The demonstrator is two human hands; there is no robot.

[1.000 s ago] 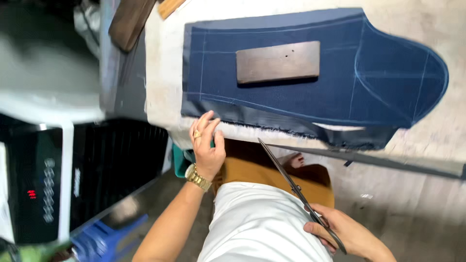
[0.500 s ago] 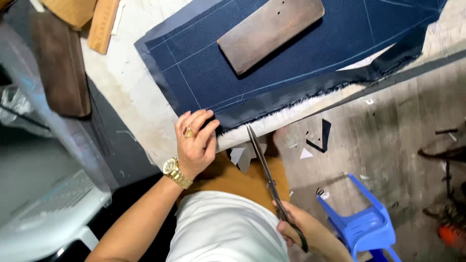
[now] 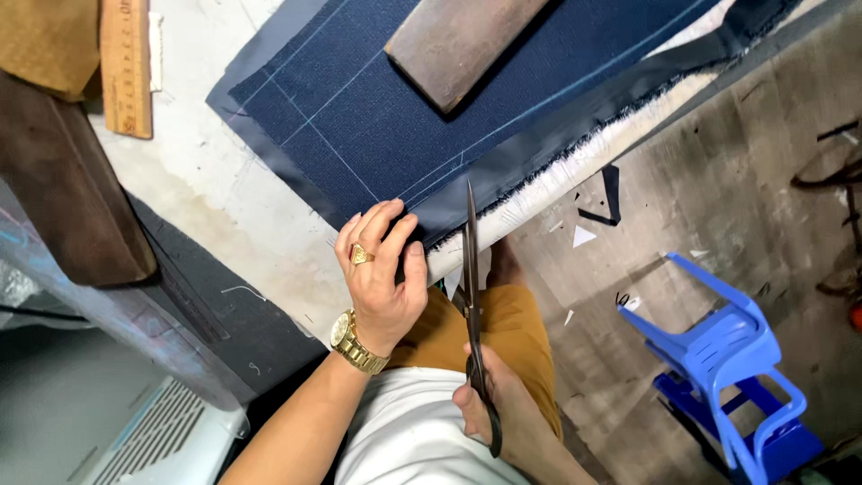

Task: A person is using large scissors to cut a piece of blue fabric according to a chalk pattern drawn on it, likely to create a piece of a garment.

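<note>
A dark navy cloth (image 3: 377, 117) marked with pale chalk lines lies on a worn white table (image 3: 224, 198). A flat brown metal weight (image 3: 462, 40) rests on it. My left hand (image 3: 382, 269), with a gold ring and gold watch, presses the cloth's near corner at the table edge. My right hand (image 3: 503, 413) grips the handles of long dark scissors (image 3: 471, 296). Their blades point up at the cloth's frayed edge just right of my left hand.
A wooden ruler (image 3: 126, 67) and a brown board (image 3: 67, 189) lie at the table's left. A blue plastic chair (image 3: 727, 359) stands on the concrete floor to the right, among small cloth scraps (image 3: 584, 235). A white appliance (image 3: 135, 431) sits at lower left.
The view has swung and moved closer. The scissors have risen from beside my lap until their tip meets the cloth edge. My left hand stays pressed on the cloth corner.
</note>
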